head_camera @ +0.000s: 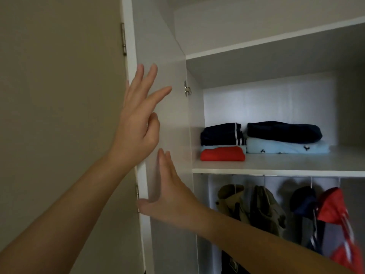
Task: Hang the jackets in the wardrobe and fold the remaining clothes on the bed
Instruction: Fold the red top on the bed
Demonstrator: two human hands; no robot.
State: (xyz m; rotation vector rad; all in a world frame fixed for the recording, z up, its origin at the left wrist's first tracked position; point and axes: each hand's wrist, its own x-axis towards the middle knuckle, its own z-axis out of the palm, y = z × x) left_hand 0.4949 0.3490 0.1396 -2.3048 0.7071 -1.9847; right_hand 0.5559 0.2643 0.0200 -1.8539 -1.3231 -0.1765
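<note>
Touching the wardrobe door, nothing held

Left hand at 9 o'clock and right hand at 6 o'clock lie against it, each grip spread open and empty. Jackets hang below the shelf at 4 o'clock; folded clothes sit on it at 3 o'clock

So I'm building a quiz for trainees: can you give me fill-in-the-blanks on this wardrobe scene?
The left hand and right hand are both at the wardrobe's open ___.
The folded red garment lies at the ___ of its stack.
The jackets hang ___ the shelf.
Missing: door; bottom; below.
</note>
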